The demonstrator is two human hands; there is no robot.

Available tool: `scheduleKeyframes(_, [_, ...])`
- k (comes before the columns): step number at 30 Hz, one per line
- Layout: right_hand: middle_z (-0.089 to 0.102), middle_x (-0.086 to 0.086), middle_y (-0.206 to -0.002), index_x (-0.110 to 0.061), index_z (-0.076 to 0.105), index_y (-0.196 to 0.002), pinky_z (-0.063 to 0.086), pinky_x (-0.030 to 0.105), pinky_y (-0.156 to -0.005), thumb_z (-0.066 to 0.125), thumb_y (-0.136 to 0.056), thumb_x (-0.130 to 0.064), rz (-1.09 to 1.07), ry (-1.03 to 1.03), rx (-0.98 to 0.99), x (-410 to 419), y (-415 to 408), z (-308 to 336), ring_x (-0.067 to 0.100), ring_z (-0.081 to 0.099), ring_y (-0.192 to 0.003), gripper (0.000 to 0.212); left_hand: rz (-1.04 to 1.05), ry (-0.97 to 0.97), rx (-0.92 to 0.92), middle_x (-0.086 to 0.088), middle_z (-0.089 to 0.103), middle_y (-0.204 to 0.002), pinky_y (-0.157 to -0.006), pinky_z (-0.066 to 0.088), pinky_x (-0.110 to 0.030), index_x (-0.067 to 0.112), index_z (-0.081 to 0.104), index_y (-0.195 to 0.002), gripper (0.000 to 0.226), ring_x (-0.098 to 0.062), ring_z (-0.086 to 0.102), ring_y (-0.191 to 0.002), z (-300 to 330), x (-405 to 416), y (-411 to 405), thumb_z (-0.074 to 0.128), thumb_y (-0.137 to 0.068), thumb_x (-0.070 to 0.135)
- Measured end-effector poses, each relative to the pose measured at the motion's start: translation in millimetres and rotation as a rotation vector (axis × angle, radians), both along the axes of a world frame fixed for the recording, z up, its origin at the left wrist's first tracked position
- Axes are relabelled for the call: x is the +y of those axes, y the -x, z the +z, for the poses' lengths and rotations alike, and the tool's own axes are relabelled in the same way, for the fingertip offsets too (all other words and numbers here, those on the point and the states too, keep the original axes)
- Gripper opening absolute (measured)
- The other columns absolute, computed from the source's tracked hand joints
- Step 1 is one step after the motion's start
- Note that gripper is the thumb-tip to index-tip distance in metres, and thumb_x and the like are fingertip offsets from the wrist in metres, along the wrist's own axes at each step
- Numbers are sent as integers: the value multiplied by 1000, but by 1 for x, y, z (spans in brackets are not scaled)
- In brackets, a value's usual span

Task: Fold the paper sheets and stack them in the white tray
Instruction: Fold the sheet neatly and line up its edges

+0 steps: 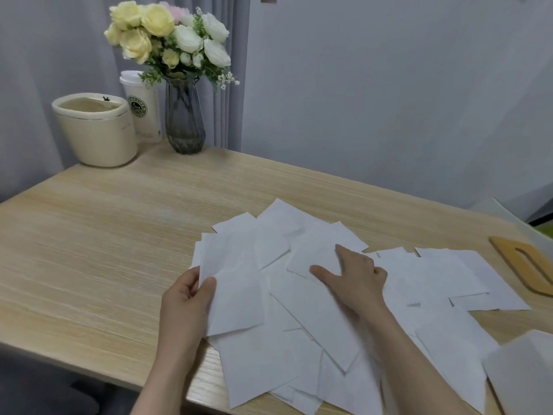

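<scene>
While the left hand [187, 298] pinches a folded sheet [232, 283] at its near-left corner between thumb and fingers [191, 280], the right hand [356, 280] lies on the loose papers [314, 324] with forefinger and thumb stretched flat and the other fingers curled, grasping nothing. Papers overlap in a heap across the table [104, 250] toward its near-right corner. A white tray [523, 372] sits at the near-right edge, partly out of view. At the far-left corner stand a vase [184, 118], a cup [142, 106] and a cream bin [95, 130].
</scene>
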State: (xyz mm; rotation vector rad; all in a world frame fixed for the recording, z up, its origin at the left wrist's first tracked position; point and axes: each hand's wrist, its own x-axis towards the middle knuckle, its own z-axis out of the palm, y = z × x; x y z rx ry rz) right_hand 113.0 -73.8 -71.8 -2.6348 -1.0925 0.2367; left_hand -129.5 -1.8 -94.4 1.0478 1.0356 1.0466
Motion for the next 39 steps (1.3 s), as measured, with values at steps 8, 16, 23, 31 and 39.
scheduleKeyframes(8, [61, -4, -122, -27, 59, -125, 12, 26, -85, 62, -88, -30, -30, -318, -82, 2, 6, -8, 16, 39, -124, 37, -12, 41, -35, 1, 76, -80, -67, 49, -32, 16, 71, -93, 24, -18, 66, -73, 2, 0, -1, 55, -94, -2])
scheduleKeyframes(16, [70, -18, -92, -31, 72, -91, 44, 9, -78, 63, -86, -6, -54, -827, 380, -18, 13, 16, 6, 64, -95, 27, -157, 57, -80, -8, 77, -88, -74, 50, -35, 14, 73, -94, 24, -21, 69, -78, 9, -22, -30, 54, -94, -2])
scheduleKeyframes(23, [75, -9, -91, -18, 75, -91, 48, 7, -73, 65, -84, 2, 102, -964, 718, -41, 38, 61, 0, 68, -85, 24, -167, 86, -17, -8, 76, -97, -90, 51, -54, 22, 75, -94, 31, -37, 69, -98, -2, -26, -40, 54, -94, -1])
scheduleKeyframes(31, [75, -2, -81, -12, 76, -89, 48, 9, -64, 65, -82, 7, 108, -846, 942, -36, 62, 36, 2, 65, -72, 23, -174, 69, -44, -6, 76, -97, -80, 55, -37, 15, 71, -104, 25, -26, 72, -92, 0, -26, -39, 50, -97, 2])
scheduleKeyframes(39, [75, -3, -83, -18, 77, -90, 48, 8, -66, 67, -84, 0, 50, -723, 872, -35, 74, 15, 1, 67, -75, 22, -130, 112, -102, -8, 75, -103, -93, 51, -44, 14, 70, -105, 27, -29, 68, -103, -3, -25, -38, 44, -102, 8])
